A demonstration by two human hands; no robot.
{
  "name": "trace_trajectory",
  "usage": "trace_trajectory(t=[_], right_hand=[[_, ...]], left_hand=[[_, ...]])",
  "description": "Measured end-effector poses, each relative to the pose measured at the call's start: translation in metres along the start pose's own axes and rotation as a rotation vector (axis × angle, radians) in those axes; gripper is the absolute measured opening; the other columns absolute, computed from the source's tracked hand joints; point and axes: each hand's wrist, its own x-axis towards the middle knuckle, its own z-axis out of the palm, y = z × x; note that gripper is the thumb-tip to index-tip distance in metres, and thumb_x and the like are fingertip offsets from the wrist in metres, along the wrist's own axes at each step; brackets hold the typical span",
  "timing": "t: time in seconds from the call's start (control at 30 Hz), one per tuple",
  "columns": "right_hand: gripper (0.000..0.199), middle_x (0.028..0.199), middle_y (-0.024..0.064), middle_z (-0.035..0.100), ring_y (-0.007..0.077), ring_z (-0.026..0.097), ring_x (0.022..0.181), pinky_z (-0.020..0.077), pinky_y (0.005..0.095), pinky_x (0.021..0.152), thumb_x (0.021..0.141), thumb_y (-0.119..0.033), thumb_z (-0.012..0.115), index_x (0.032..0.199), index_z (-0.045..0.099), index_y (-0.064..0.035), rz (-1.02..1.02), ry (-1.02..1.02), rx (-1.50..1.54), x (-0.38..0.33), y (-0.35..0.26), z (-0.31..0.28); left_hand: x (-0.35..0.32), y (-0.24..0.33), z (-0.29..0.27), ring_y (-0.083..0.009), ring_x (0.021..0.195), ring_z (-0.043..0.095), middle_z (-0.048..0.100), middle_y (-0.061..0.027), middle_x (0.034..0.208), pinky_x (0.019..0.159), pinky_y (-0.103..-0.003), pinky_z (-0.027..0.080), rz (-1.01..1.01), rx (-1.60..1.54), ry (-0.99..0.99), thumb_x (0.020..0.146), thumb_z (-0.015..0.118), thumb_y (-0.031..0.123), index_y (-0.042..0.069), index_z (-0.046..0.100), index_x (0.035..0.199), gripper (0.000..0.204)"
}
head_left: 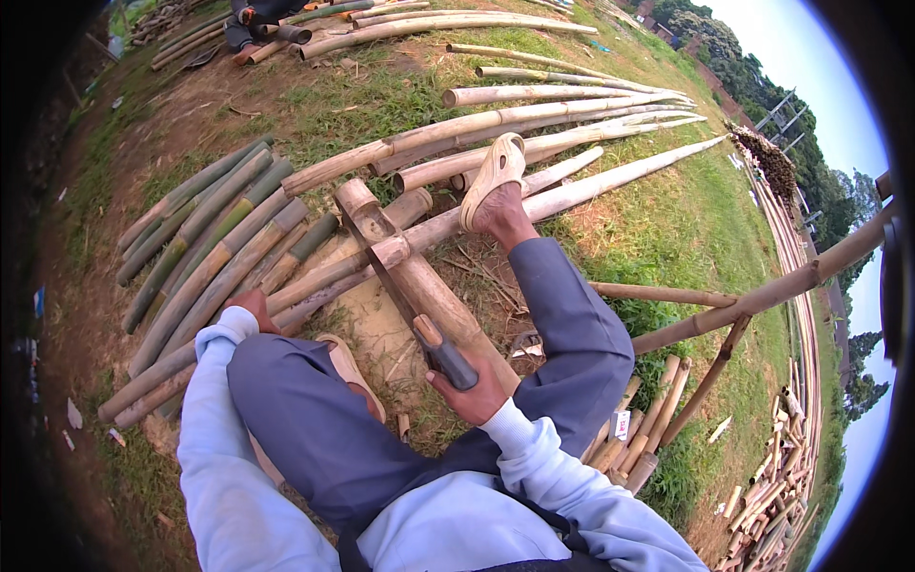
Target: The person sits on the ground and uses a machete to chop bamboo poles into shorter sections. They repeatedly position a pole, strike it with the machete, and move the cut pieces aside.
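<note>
The person sits on the ground with a short, thick bamboo section (419, 276) lying lengthways between the legs, and everything else is placed here relative to that section. The right hand (472, 391) is at its near end, the grip closed around the dark handle of a blade tool (443, 353); the flat blade runs up along the section's left edge toward a small bamboo crosspiece (391, 253) lying across it. The left hand (250, 307) is to the left of the section, resting on a long bamboo pole (191, 355) that runs out leftward; its fingers are hidden behind the knee, so I cannot tell whether that grip is closed or loose. The right leg stretches along the section's right side, and the foot in a pale sandal (493, 176) presses on poles just beyond its far end. A second sandal (348, 367) lies on the bare earth just left of the section's near end. To the far left a bundle of greenish bamboo poles (205, 229) lies side by side. Beyond the far end, longer pale poles (534, 124) fan out over the grass. To the right, a slanted pole frame (762, 296) stands, with short cut bamboo pieces (648, 419) piled below it.
</note>
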Motion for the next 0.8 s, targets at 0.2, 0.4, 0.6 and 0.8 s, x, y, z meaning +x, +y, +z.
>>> trace_trajectory(t=[0.2, 0.4, 0.6, 0.8], right_hand=[[0.031, 0.091, 0.0064, 0.067, 0.0116, 0.058, 0.083, 0.0502, 0.0299, 0.079, 0.093, -0.012, 0.075, 0.119, 0.064, 0.0007, 0.124, -0.09, 0.098, 0.005, -0.003, -0.016], [0.034, 0.094, 0.0083, 0.068, 0.011, 0.06, 0.087, 0.0506, 0.0291, 0.081, 0.093, -0.009, 0.075, 0.123, 0.064, 0.0018, 0.003, -0.053, 0.086, 0.004, 0.012, -0.02], [0.035, 0.085, 0.0117, 0.068, 0.0145, 0.062, 0.072, 0.0521, 0.0304, 0.071, 0.09, -0.007, 0.076, 0.122, 0.065, 0.001, 0.069, -0.102, 0.119, -0.038, 0.004, -0.034], [0.033, 0.078, 0.0116, 0.066, 0.0158, 0.063, 0.062, 0.0504, 0.0304, 0.062, 0.087, -0.002, 0.077, 0.118, 0.066, 0.0007, 0.003, -0.083, 0.112, -0.029, 0.008, -0.046]], left_hand=[[-0.007, 0.007, -0.008, -0.0401, 0.099, 0.072, 0.074, -0.0243, 0.103, 0.093, -0.05, 0.054, -0.035, 0.018, -0.029, 0.056, 0.09, 0.042, -0.003, 0.073, 0.098, 0.064], [-0.016, 0.017, -0.015, -0.0407, 0.104, 0.07, 0.073, -0.0256, 0.108, 0.096, -0.048, 0.054, -0.063, 0.035, -0.037, 0.058, 0.088, 0.039, -0.001, 0.073, 0.112, 0.069], [-0.02, 0.019, -0.02, -0.0384, 0.105, 0.07, 0.073, -0.0231, 0.113, 0.096, -0.048, 0.054, -0.082, 0.025, -0.072, 0.058, 0.089, 0.039, 0.003, 0.073, 0.12, 0.074], [-0.022, 0.028, -0.026, -0.0401, 0.102, 0.07, 0.074, -0.0235, 0.106, 0.093, -0.049, 0.055, -0.112, 0.082, -0.076, 0.058, 0.089, 0.04, 0.002, 0.073, 0.116, 0.071]])
